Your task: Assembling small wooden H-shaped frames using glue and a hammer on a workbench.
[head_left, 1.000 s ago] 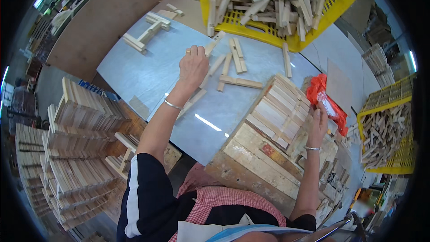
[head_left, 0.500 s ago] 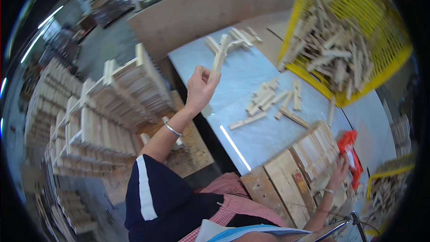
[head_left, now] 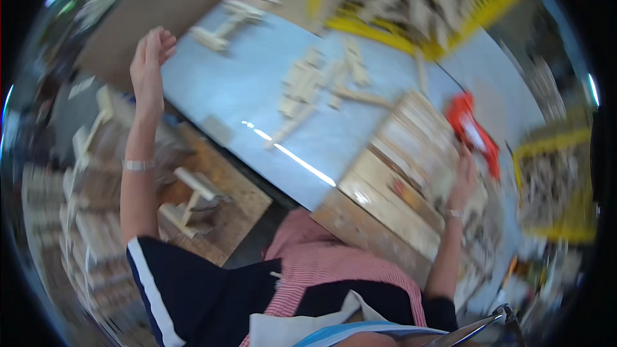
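My left hand (head_left: 152, 67) is raised at the far left corner of the blue-white tabletop (head_left: 238, 96). Its fingers are loosely bent, somewhat blurred, and no wooden piece shows in them. Below it stand stacks of jointed wooden parts (head_left: 103, 186). My right hand (head_left: 463, 177) lies at the lower end of a red thing with a white patch (head_left: 475, 132), whose kind I cannot make out. Its fingers are stretched toward that thing, blurred where they meet it. Close by is a row of flat wooden pieces (head_left: 411, 122) on the bench.
Several short wooden sticks (head_left: 302, 83) lie mid-table, with a few more pieces (head_left: 225, 26) at the far edge. A yellow crate of wood offcuts (head_left: 385, 32) stands at the back, another yellow crate (head_left: 553, 180) at the right. A wooden board (head_left: 238, 212) carries loose parts at the left.
The wooden piece in my left hand has gone from it, and that hand has moved left. My view has swung, shifting the table. My right hand stays by the red thing.
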Available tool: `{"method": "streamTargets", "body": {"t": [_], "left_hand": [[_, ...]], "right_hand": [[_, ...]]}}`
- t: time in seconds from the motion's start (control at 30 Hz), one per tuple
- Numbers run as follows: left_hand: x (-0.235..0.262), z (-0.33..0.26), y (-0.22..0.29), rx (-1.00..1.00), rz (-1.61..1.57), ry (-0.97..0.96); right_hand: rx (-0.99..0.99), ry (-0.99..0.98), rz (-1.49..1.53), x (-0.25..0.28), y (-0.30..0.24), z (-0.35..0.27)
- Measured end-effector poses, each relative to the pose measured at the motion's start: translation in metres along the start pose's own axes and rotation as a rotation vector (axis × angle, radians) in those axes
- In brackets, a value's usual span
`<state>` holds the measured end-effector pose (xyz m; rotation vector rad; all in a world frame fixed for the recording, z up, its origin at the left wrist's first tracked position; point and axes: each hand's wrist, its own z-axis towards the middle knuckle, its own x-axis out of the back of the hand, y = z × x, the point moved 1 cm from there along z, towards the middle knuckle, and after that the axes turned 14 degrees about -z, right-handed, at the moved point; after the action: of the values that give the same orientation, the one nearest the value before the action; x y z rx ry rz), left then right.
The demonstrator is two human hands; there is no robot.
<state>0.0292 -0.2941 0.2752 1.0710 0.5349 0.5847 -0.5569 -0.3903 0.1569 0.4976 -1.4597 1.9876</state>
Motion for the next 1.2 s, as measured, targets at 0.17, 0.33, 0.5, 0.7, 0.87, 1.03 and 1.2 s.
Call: {"method": "streamTargets", "body": {"t": [0.17,0.33,0.5,0.7,0.87,1.03,1.2], "left_hand": [[-0.139,-0.136,-0.07,0.062,0.092,-0.81],[-0.225,-0.189,-0.107,-0.165,0.323,-1.184],[-0.262,-0.199,-0.122,-0.077,0.303,-1.234],[-0.271,-0.212,-0.122,0.024,0.205,-1.171],[-0.271,-0.205,-0.116,0.1,0.2,-1.211],[-0.283,-0.173,-0.119,0.302,-0.085,-1.087],[-0.327,-0.159,-0.13,0.437,-0.135,-1.01]], "right_hand": [[-0.107,0.029,0.044,-0.012,0.013,-0.029],[-0.201,0.09,0.363,-0.027,0.005,-0.048],[-0.235,0.084,0.484,-0.036,-0.003,-0.046],[-0.16,0.078,0.459,-0.051,-0.026,-0.041],[-0.168,0.046,0.405,-0.05,-0.023,-0.038],[-0.212,0.112,0.484,-0.051,-0.003,0.0],[-0.246,0.151,0.493,-0.061,0.013,0.03]]}}
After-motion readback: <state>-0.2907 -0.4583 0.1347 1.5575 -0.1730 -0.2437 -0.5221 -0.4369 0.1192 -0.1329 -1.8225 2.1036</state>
